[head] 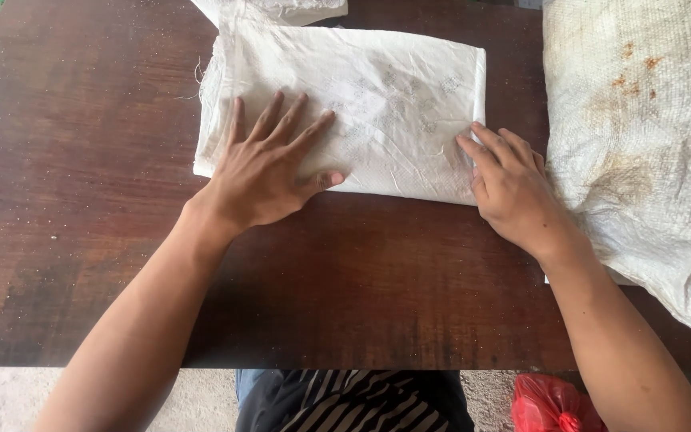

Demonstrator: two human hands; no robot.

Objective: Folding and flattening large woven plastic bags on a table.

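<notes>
My left hand [261, 172] lies flat with all its fingers spread wide. It presses down on the folded white woven plastic sack [377, 96]. The palm sits at the near edge of the sack, close to its left end, and the fingertips point away from me, toward the middle of the sack.

My right hand [509, 188] is at the near right corner of the folded sack. Its fingers are held close together and bent a little. The fingertips touch the sack's right edge. I cannot tell if they pinch the edge or just push on it.

The folded sack is a flat rectangle with faint grey marks on top. It lies on the dark brown wooden table [81, 200], near the far side, between my two hands. Loose threads stick out at its left end.

Just right of the folded sack lies a big dirty white woven sack with rusty brown spots [641, 144]. It is bumpy and hangs past the near edge of the table. My right wrist rests against it.

Behind the folded sack, at the far edge of the table, I see a bit of another crumpled white sack [281, 10].

On the near side of the sack, past the table edge, I see striped dark cloth [353, 400] on my lap. Right of that cloth is a red plastic bag [553, 404] down low. The ground there is grey and rough.
</notes>
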